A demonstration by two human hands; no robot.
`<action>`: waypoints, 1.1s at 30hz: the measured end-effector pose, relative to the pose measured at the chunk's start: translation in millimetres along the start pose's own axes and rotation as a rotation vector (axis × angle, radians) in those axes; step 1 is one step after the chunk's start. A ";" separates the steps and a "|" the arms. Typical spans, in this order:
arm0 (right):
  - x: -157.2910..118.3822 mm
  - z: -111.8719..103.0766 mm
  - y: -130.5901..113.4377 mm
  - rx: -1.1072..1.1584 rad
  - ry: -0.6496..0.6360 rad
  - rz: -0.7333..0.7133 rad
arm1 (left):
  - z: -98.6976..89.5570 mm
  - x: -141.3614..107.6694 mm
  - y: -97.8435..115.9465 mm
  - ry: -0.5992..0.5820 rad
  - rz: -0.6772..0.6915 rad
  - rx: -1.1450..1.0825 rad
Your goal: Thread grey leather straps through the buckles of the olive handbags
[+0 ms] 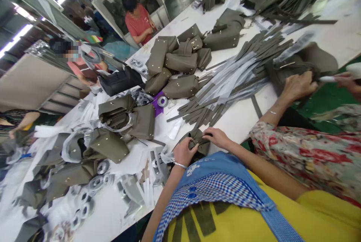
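Observation:
An olive-grey handbag (204,147) sits at the table edge, close against my blue apron. On its left side my left hand (184,152) is closed, thumb and fingers gripping the bag's upper part. From the right, my right hand (216,137) pinches the bag's top edge with bent fingers. The lower part of the bag is hidden behind my hands and the apron. Just beyond it lies a spread of olive strap strips (203,110), partly wrapped in clear plastic.
Several finished-looking olive bags (180,61) are heaped mid-table, and more olive bags (109,146) lie at left among plastic wrapping. A black bag (121,80) stands behind. At right, a co-worker's hand (299,84) rests on another bag. Two people sit across the table.

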State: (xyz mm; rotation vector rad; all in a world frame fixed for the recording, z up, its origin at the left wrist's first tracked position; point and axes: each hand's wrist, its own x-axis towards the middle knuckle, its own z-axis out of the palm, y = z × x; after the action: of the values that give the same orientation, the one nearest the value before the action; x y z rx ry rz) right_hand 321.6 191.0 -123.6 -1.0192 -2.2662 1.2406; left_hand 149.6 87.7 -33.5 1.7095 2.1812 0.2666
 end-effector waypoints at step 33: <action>14.1 1.2 -27.3 0.248 -0.195 -0.058 | -4.7 -4.1 0.5 -0.015 -0.026 -0.103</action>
State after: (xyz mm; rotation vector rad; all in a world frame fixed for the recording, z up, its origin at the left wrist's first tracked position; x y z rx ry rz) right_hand 299.9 191.1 -101.8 -0.7664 -2.1903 1.6090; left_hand 149.1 84.2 -28.4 1.6216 2.1388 0.3518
